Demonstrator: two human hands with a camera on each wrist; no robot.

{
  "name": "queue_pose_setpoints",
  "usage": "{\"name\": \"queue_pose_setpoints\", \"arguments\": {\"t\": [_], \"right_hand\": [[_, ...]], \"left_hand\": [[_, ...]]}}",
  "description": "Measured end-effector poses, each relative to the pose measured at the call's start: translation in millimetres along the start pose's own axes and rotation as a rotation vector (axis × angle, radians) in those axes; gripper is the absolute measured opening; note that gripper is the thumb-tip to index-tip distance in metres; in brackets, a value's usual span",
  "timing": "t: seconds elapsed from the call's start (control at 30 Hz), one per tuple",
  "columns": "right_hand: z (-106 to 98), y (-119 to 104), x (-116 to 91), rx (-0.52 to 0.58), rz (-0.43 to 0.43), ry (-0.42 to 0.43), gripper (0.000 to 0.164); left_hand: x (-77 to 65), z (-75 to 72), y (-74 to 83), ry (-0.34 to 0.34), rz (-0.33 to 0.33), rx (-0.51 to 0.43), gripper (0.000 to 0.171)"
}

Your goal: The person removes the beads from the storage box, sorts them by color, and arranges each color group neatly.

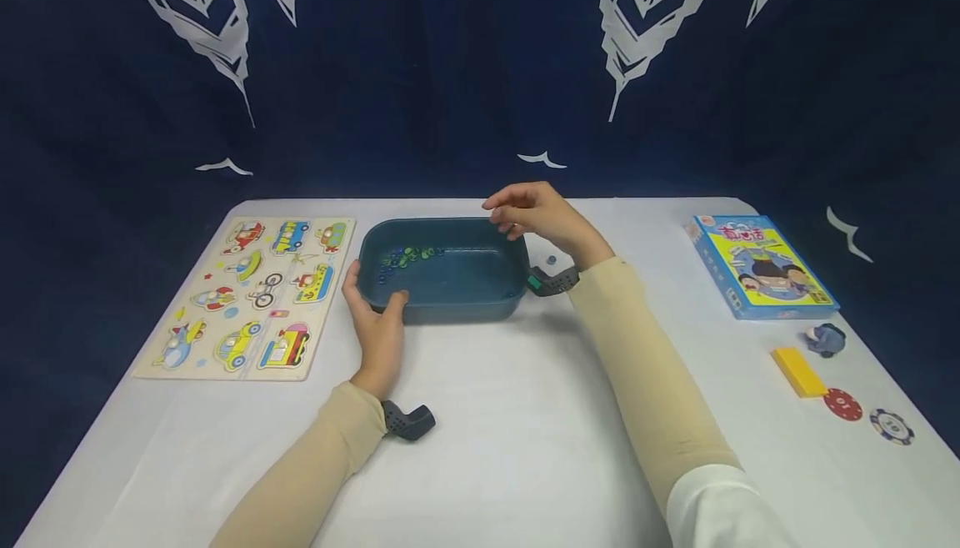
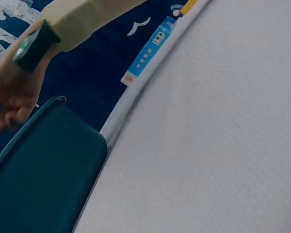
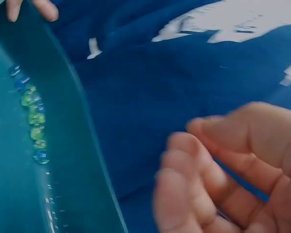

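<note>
A dark teal rectangular tray (image 1: 465, 313) stands at the table's far middle. My left hand (image 1: 378, 335) grips its front left corner, thumb over the front rim and fingers along the left wall. Inside, translucent blue and green beads (image 1: 408, 256) lie in a loose cluster at the left; the right wrist view shows several beads (image 3: 36, 119) along the wall. My right hand (image 1: 536, 213) hovers above the tray's back right corner, thumb and fingers bent and close together. Whether something small sits between its fingertips is unclear. Beside the tray, a small bluish bead (image 1: 551, 259) lies near the right wrist.
A wooden picture puzzle board (image 1: 240, 298) lies left of the tray. On the right are a blue boxed game (image 1: 765, 268), a small blue-grey figure (image 1: 826, 339), a yellow block (image 1: 798, 372), a red chip (image 1: 843, 404) and a black-and-white chip (image 1: 892, 427). Behind the table hangs a dark blue curtain (image 1: 420, 114).
</note>
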State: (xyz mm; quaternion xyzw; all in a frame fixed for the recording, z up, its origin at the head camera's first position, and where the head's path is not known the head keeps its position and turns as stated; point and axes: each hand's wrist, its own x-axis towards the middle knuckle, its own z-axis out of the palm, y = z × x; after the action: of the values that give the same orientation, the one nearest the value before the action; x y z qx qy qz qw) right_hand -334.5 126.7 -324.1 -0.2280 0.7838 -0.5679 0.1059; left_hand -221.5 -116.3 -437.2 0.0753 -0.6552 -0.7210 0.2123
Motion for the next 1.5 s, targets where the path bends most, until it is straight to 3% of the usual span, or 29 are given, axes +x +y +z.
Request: {"name": "queue_pose_setpoints", "arguments": {"t": [0.13,0.27,0.5,0.67,0.9,1.07,1.3,1.5], "right_hand": [[15.5,1.1,28.2,-0.045,0.05,-0.151,0.024],[31.4,9.5,47.9,-0.068,0.14,-0.236,0.029],[55.8,21.1,65.1,-0.113,0.26,-0.292,0.033],[62.1,27.8,65.7,-0.201,0.324,-0.309,0.037],[66.6,34.9,64.8,-0.28,0.3,-0.296,0.039],[68.4,40.0,64.9,-0.315,0.264,-0.265,0.031],[67.6,45.5,66.7,-0.297,0.273,-0.3,0.021],[66.1,46.2,68.6,-0.32,0.277,-0.342,0.018]], "left_hand": [[0.1,0.5,-1.8,0.003,0.0,0.006,0.079],[-1.0,1.0,-1.7,0.004,0.008,0.028,0.08],[0.2,-0.3,0.4,0.003,0.013,0.031,0.079],[-0.6,0.6,0.2,-0.006,0.002,0.03,0.079],[-2.0,-0.7,2.6,-0.02,-0.007,0.044,0.079],[-2.5,-1.5,7.8,-0.036,-0.013,0.043,0.078],[0.7,-2.0,1.6,-0.042,-0.033,0.047,0.078],[-7.3,-2.4,21.8,-0.065,-0.076,0.053,0.079]]}}
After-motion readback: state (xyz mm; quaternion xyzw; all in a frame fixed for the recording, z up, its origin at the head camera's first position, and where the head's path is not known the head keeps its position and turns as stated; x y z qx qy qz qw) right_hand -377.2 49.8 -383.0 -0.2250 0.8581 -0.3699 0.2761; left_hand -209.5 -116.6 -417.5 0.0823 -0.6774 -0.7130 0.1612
